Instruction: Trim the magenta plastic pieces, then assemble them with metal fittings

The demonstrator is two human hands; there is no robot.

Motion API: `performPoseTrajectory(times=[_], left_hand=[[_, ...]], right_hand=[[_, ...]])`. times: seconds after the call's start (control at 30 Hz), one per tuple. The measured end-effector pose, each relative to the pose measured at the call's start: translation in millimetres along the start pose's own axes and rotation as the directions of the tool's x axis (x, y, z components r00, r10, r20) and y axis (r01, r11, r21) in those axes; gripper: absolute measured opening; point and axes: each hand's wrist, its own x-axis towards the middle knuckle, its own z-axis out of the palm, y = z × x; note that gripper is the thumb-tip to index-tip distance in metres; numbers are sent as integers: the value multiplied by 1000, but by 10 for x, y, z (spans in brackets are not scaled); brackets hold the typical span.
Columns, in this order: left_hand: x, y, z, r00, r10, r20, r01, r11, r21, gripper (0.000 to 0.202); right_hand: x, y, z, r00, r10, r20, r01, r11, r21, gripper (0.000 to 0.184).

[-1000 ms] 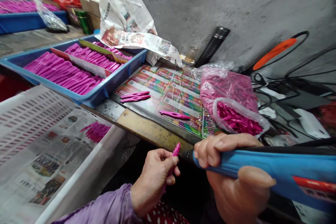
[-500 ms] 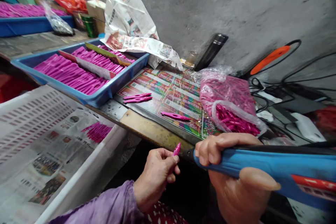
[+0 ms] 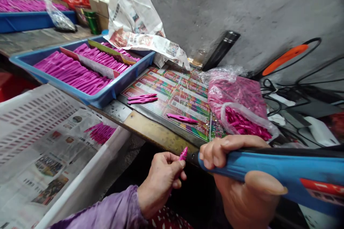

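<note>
My left hand (image 3: 161, 177) pinches a small glossy pink plastic piece (image 3: 184, 154) between thumb and fingers, its pointed end up. My right hand (image 3: 239, 171) is wrapped round a blue electric screwdriver (image 3: 274, 168) with a black nose and a red label. The black nose (image 3: 194, 157) comes right up beside the pink piece; whether its tip touches is too small to tell. Just beyond, on a patterned mat (image 3: 172, 94), lie a single slim pink tweezer-like piece (image 3: 181, 118) and a pair of similar pieces (image 3: 142, 98).
A divided blue tray (image 3: 107, 96) of pink pieces stands on the left. An open plastic bag (image 3: 233, 96) of pink parts is on the right. A newspaper-lined white basket (image 3: 88, 186), a black flask (image 3: 221, 50), an orange-handled tool (image 3: 285, 59) and cables (image 3: 271, 96) surround the bench.
The view has shifted slightly, so the bench things sit a little farther right. The pink piece has moved slightly right, closer to the screwdriver's nose. Both grips are unchanged.
</note>
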Motion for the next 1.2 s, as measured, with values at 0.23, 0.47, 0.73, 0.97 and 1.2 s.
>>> performPoseTrajectory(times=[0.23, 0.47, 0.73, 0.97, 1.2], left_hand=[[10, -27, -10, 1000, 6, 9, -6, 1000, 3, 29], [8, -33, -15, 1000, -2, 0, 2, 1000, 21, 24], [6, 14, 9, 1000, -16, -21, 17, 1000, 26, 17], [-1, 5, 13, 1000, -11, -15, 12, 999, 42, 18], [-18, 12, 16, 998, 2, -66, 4, 996, 88, 27]], right_hand=[[7, -10, -17, 1000, 7, -2, -7, 1000, -11, 45], [7, -21, 17, 1000, -7, -9, 7, 1000, -8, 45], [9, -24, -8, 1000, 19, -6, -19, 1000, -10, 46], [48, 12, 14, 1000, 13, 12, -13, 1000, 5, 42], [91, 87, 27, 996, 34, 81, -29, 998, -59, 44]])
